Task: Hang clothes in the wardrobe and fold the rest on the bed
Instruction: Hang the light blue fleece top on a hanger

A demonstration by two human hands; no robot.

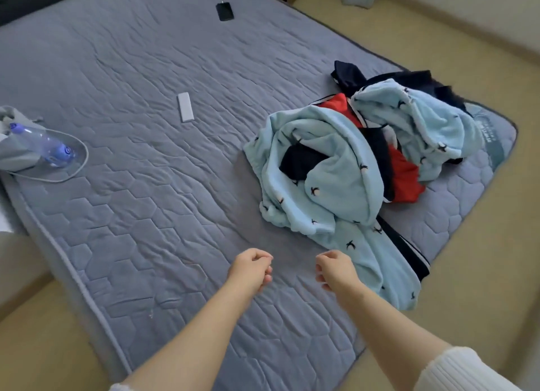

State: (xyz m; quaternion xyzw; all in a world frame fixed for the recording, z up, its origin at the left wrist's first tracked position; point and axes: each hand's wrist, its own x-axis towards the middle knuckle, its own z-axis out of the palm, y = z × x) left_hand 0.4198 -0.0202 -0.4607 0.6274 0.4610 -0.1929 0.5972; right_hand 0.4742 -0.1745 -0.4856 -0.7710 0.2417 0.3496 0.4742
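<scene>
I see a grey-blue quilted bed [146, 192] w/ beige floor [473, 244] round it. Clothes pile [318, 174] (lt-blue fleece, red and navy bits tangled in) sits near the bed's right corner. Left hand [252, 270] and right hand [336, 269] hover over the near edge, fingers curled in, holding nothing. Grey cloth [14, 154] under the bottle [43, 145] is cut off at left. Can't ID the small white bar [185, 107] mid-bed.

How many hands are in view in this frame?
2. The left hand is over the near part of the bed, fingers curled, holding nothing. The right hand is beside it, also curled and empty, next to the light blue clothes. Neither is hidden.
</scene>
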